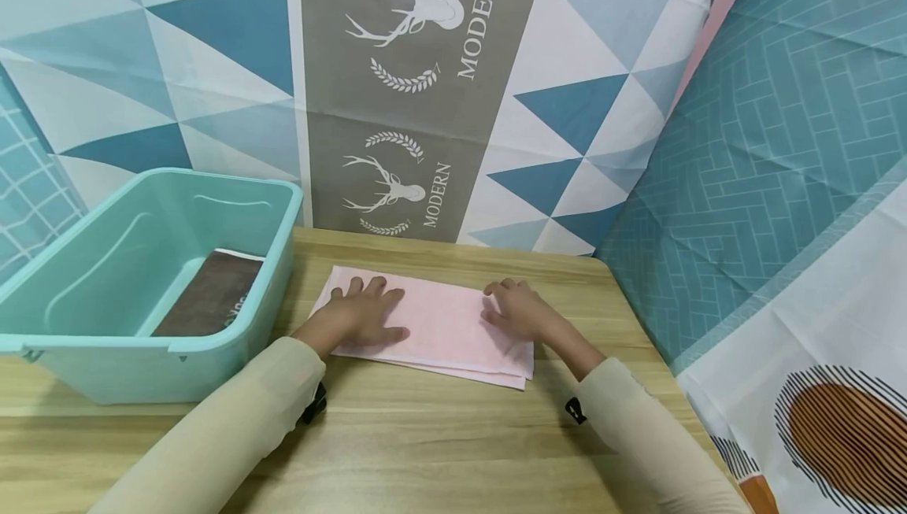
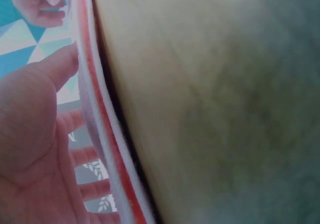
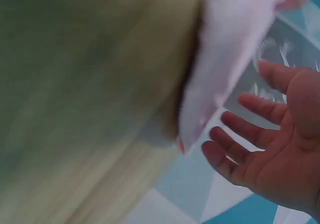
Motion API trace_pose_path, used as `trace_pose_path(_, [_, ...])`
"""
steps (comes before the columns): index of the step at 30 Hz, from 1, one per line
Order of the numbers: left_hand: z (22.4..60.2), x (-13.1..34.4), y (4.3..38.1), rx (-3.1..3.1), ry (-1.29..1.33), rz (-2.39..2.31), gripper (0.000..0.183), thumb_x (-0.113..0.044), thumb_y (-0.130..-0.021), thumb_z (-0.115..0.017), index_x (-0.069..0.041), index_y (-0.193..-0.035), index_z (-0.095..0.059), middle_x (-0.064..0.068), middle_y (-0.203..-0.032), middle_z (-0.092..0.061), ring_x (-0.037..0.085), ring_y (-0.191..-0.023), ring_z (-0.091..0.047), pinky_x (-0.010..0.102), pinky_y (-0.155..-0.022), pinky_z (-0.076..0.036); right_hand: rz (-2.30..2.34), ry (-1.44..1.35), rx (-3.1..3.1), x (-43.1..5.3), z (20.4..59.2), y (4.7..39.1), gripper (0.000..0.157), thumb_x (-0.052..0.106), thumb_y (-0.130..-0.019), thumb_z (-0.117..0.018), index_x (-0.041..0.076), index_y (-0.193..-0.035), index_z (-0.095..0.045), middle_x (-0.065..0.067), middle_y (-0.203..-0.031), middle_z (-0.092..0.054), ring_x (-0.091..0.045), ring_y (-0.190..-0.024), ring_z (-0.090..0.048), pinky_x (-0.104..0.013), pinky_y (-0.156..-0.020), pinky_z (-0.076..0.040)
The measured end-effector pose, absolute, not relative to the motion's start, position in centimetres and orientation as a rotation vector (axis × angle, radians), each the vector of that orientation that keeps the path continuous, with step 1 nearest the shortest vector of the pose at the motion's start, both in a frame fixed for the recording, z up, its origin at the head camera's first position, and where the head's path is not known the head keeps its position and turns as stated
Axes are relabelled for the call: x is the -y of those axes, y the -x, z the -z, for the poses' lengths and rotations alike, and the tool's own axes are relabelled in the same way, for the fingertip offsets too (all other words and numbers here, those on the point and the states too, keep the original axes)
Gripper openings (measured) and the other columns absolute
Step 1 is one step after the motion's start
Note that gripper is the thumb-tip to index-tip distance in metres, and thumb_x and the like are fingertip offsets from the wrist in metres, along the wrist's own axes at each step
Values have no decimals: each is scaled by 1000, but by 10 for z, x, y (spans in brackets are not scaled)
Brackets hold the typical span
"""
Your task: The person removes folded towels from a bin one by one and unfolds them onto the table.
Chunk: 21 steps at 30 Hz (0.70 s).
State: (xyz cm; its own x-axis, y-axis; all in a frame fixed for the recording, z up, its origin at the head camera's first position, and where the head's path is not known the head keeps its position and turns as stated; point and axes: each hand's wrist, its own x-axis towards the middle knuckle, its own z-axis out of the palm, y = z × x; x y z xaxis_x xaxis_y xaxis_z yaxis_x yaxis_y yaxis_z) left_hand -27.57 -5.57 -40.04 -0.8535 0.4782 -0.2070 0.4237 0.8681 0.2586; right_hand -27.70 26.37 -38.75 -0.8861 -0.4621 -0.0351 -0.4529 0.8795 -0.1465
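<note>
While the left hand [image 1: 361,316] rests on the folded pink cloth [image 1: 439,321], fingers spread and mostly straight, the right hand [image 1: 520,311] is at its three o'clock end, fingers loosely bent, gripping nothing. The cloth lies near the bench's [image 1: 425,451] twelve o'clock edge; the bin [image 1: 142,372] stands at nine; bench stretches widely toward six.

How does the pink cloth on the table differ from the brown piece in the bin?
Look: the pink cloth shows no lettering, while the brown piece bears pale lettering and a white far edge.
Place: the pink cloth lies on the wooden table, the brown piece inside the teal bin.
Contact: the left hand rests on the pink cloth; no hand touches the brown piece.
Shared: both lie flat.
</note>
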Motion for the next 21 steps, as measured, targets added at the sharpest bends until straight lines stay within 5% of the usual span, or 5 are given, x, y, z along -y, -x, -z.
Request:
trace_pose_path(8, [398,56,270,-2770,-668,-289,85,-66,-94,-57,-20,-161,-33,20,-164,-24,51,-145,-21,75,-106,-24,121,935,-2803,-269,393,254,69,55,-101,-55,18,-157,-39,-17,-150,-43,-40,-136,-39,-68,-109,-30])
trace_pose_path(21, [390,56,252,-2743,-681,-214,85,-66,-92,-61,-19,-159,-36,22,-161,-29,54,-141,-26,78,-103,-28,176,1055,-2765,-287,399,253,67,54,-99,-57,19,-154,-45,-14,-152,-42,-38,-137,-37,-67,-109,-29])
